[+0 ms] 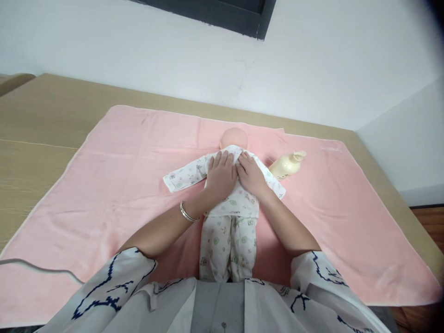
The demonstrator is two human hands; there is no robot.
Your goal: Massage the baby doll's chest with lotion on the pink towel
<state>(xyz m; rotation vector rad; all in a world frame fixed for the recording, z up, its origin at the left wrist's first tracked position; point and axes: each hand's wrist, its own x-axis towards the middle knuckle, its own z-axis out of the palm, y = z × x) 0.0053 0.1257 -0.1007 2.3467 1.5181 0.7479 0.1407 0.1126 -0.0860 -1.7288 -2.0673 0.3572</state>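
Note:
A baby doll [234, 138] lies on its back, its head away from me, dressed in a white printed top [244, 203] and matching trousers [217, 240]. My left hand [221, 173] rests flat on the doll's chest, fingers stretched toward its neck. Beside it, my right hand [251, 175] lies on the other side of the chest, also with fingers extended. Part of the top is hidden beneath both hands. One sleeve [185, 175] spreads out to the left; the other slants down to the right, partly behind my right hand and forearm.
A pink blanket [132, 162] covers much of the wooden table [41, 111]. A cream pump bottle [287, 165] lies tilted right of the doll. A grey cable [41, 268] crosses the blanket at lower left. The white wall [173, 60] stands behind the table.

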